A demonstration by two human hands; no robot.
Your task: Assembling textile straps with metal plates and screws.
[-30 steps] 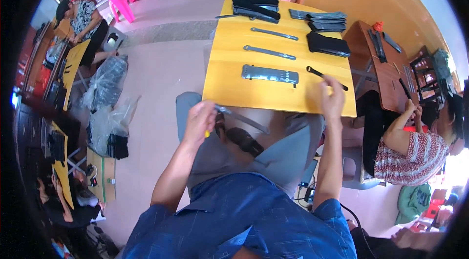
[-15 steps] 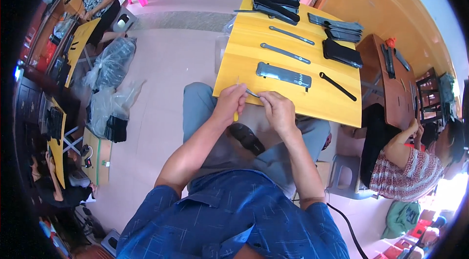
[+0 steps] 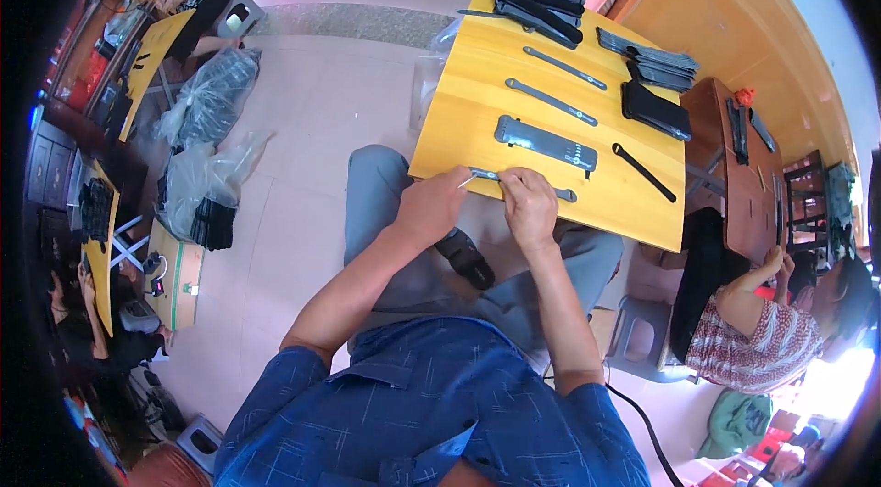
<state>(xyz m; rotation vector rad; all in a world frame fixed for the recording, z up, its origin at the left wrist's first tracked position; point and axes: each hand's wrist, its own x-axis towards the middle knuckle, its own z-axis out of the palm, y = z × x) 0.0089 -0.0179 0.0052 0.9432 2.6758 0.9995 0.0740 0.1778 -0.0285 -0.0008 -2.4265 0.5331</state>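
A narrow grey strap [image 3: 487, 175] with a rounded end lies along the near edge of the yellow table. My right hand [image 3: 529, 209] is closed on its middle, pinching it against the edge. My left hand [image 3: 433, 204] is closed at the strap's left end, with a thin pale metal tip showing by the fingertips; the handle of this tool is hidden in the hand. Just beyond lies a wide grey panel [image 3: 545, 145] with small black tabs. Two more grey straps [image 3: 551, 102] [image 3: 564, 68] lie farther back, and a black strap [image 3: 644, 172] lies to the right.
Stacks of black pouches [image 3: 540, 5], grey strips [image 3: 659, 65] and black bundles [image 3: 655, 111] occupy the far part of the yellow table [image 3: 459, 120]. A co-worker sits at a brown table [image 3: 748, 202] to the right. Clear plastic bags [image 3: 216, 111] stand on the floor at left.
The strap has come onto the table's near edge and shows to the right of my right hand. My left hand has turned, and the yellow tool handle under it no longer shows.
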